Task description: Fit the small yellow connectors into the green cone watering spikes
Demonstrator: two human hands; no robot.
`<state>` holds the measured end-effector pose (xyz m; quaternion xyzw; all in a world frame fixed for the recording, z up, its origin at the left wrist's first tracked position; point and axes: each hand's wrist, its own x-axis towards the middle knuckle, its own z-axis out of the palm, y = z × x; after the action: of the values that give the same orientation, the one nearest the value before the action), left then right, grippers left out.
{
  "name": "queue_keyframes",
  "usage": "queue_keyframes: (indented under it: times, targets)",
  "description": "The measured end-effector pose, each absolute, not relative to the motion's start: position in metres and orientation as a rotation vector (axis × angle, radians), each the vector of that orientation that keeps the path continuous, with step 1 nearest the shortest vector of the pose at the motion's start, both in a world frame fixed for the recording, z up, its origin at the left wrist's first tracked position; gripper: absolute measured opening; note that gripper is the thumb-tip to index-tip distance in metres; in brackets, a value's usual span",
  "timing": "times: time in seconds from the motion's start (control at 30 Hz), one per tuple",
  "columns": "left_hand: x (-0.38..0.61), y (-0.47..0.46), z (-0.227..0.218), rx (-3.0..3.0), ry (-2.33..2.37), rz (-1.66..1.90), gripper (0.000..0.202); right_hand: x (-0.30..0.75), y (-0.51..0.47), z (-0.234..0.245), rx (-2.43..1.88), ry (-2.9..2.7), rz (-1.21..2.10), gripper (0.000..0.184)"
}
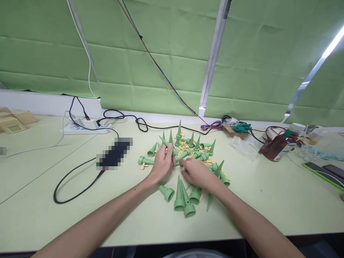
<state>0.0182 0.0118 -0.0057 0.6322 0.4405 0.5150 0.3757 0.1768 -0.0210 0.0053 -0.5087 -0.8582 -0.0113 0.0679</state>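
Observation:
My left hand is closed around a green plastic cone spike, with its tip pointing up and left and its wide end past my fingers. Close by on the right, my right hand is curled with its fingertips pinched; whatever they hold, if anything, is hidden. Around both hands lie several more green cone spikes, some standing upright, others on their sides. Small yellow plastic T-shaped pieces are scattered among them, mostly in a pile behind my hands.
A blurred dark device with a black cable lies left. A white power strip sits by the wall. At right are a brown bottle, clear plastic bags, a small cardboard box and phones.

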Motion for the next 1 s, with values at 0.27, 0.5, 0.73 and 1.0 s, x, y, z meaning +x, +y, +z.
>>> queue_keyframes:
  times: [0.27, 0.5, 0.73, 1.0]
  targets:
    - [0.02, 0.012, -0.005, 1.627, 1.098, 1.361, 0.034, 0.173, -0.022, 0.005, -1.468, -2.549, -0.024, 0.02]
    - [0.018, 0.014, -0.007, 1.708, 1.143, 1.348, 0.032, 0.171, -0.021, 0.008, -1.335, -2.271, 0.078, 0.015]
    - [0.018, 0.016, -0.011, 1.821, 1.22, 1.299, 0.031, 0.172, -0.016, 0.003, -1.207, -2.04, 0.116, 0.019]
    - [0.018, 0.014, -0.01, 2.033, 1.2, 1.295, 0.026, 0.17, -0.012, -0.001, -1.066, -2.002, 0.146, 0.021]
